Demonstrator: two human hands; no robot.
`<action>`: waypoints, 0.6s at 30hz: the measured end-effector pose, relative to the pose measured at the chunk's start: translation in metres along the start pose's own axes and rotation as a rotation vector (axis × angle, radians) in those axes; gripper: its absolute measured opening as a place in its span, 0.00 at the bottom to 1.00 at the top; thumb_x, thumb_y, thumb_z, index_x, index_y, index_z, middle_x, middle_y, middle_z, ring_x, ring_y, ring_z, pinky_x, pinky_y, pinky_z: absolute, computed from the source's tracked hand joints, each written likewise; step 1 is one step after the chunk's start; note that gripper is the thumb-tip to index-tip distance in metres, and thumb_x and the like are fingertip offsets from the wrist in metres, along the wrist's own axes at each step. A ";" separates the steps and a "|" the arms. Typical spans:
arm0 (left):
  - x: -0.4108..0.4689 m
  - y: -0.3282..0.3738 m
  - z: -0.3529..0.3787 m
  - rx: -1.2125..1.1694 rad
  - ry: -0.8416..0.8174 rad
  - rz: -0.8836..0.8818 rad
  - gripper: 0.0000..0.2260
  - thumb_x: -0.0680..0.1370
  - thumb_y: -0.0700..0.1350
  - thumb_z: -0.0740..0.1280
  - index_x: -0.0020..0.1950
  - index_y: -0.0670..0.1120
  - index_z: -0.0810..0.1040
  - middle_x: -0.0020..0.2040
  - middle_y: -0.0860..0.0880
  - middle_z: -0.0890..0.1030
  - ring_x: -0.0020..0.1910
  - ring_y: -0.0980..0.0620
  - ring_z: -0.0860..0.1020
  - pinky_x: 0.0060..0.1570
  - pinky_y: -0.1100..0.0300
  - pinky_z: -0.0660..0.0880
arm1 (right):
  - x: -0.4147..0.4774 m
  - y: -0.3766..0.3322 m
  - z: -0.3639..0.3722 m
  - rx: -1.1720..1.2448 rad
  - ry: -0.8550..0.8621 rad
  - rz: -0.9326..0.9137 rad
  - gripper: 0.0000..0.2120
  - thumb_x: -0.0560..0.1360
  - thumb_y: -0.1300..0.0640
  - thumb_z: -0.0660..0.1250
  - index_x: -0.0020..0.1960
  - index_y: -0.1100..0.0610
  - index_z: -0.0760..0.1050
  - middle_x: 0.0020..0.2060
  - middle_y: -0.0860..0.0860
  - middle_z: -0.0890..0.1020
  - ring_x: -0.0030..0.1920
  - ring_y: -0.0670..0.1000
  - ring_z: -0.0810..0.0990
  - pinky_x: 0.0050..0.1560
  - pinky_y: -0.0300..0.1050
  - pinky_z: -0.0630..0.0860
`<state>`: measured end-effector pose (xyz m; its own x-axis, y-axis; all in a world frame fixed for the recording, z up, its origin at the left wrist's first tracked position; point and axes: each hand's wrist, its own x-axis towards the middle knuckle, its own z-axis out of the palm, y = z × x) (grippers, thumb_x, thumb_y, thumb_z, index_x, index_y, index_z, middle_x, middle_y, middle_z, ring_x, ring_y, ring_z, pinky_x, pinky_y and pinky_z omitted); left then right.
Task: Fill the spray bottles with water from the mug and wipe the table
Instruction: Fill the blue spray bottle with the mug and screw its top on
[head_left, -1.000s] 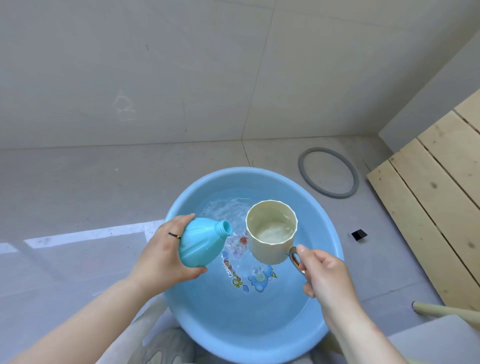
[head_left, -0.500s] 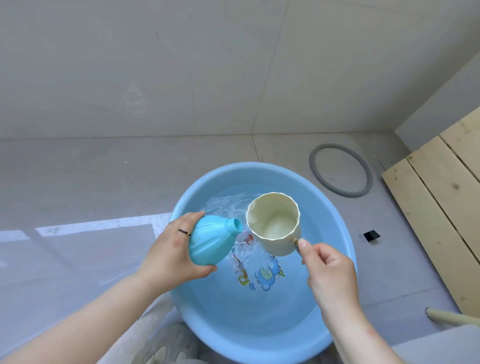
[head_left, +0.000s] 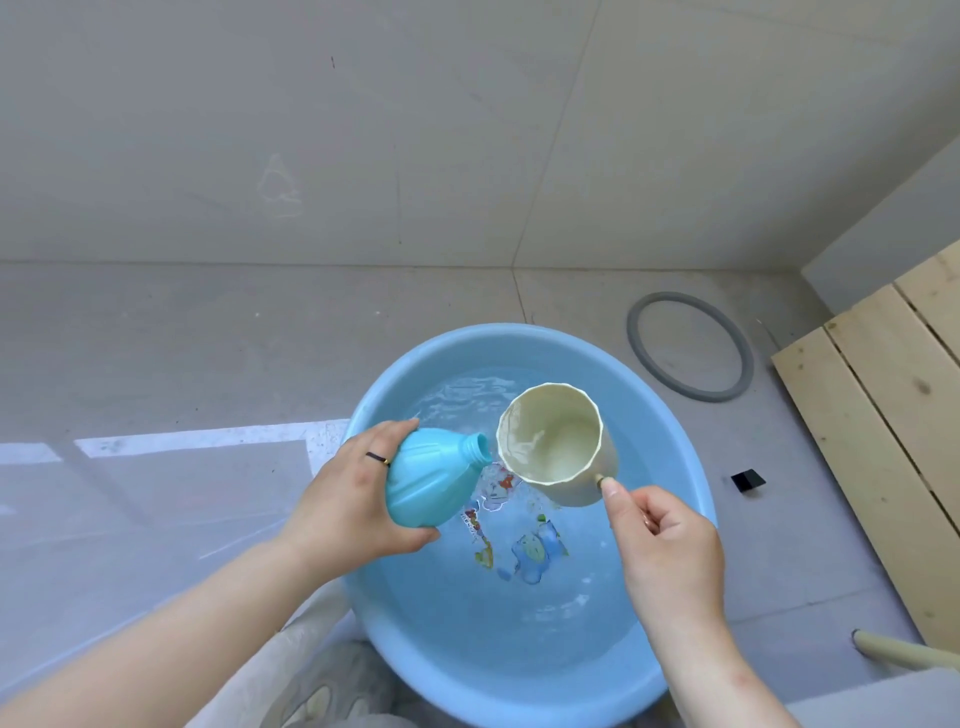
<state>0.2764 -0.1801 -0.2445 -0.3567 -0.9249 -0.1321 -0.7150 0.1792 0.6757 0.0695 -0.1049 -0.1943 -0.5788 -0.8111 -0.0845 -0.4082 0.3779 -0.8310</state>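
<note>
Mid-pour, by the look of it. Gripping the blue spray bottle (head_left: 426, 483) in the left hand (head_left: 353, 499), tilted, with its open neck just beside the mug's lip. Pinching the cream mug (head_left: 556, 441) by its handle with the right hand (head_left: 665, 540), tipping it above the water-filled basin (head_left: 519, 332) (no cap in sight). Filling apparently under way, not finished. Left to do: other bottles, then wiping; no bench or cloth in view.

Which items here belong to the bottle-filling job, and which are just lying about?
On the job:
blue bottle, gripped by left hand
cream mug, handle held by right hand
blue basin of water

Lying about:
grey ring
small black piece
wooden planks
pale tube
</note>
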 end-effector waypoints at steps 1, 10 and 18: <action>0.000 0.000 0.000 0.003 0.002 0.002 0.43 0.61 0.51 0.77 0.70 0.53 0.59 0.67 0.56 0.65 0.66 0.56 0.64 0.57 0.70 0.59 | 0.000 0.000 0.000 -0.005 0.003 -0.005 0.23 0.73 0.58 0.67 0.25 0.57 0.58 0.17 0.47 0.61 0.24 0.46 0.60 0.23 0.36 0.57; 0.000 0.000 -0.001 0.016 -0.011 -0.004 0.43 0.61 0.51 0.76 0.71 0.53 0.57 0.68 0.56 0.64 0.67 0.57 0.62 0.58 0.69 0.59 | 0.000 -0.002 -0.001 -0.006 0.012 -0.033 0.24 0.73 0.58 0.67 0.23 0.55 0.58 0.17 0.46 0.64 0.24 0.45 0.62 0.24 0.35 0.58; 0.000 0.000 -0.002 0.018 -0.016 0.003 0.43 0.62 0.52 0.76 0.70 0.53 0.57 0.68 0.57 0.64 0.67 0.57 0.62 0.58 0.69 0.59 | -0.001 -0.005 -0.003 -0.004 0.024 -0.059 0.24 0.73 0.59 0.67 0.24 0.56 0.58 0.17 0.46 0.64 0.24 0.45 0.62 0.24 0.35 0.59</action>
<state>0.2775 -0.1807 -0.2430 -0.3681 -0.9190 -0.1415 -0.7246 0.1881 0.6630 0.0698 -0.1051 -0.1881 -0.5707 -0.8208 -0.0221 -0.4448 0.3317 -0.8320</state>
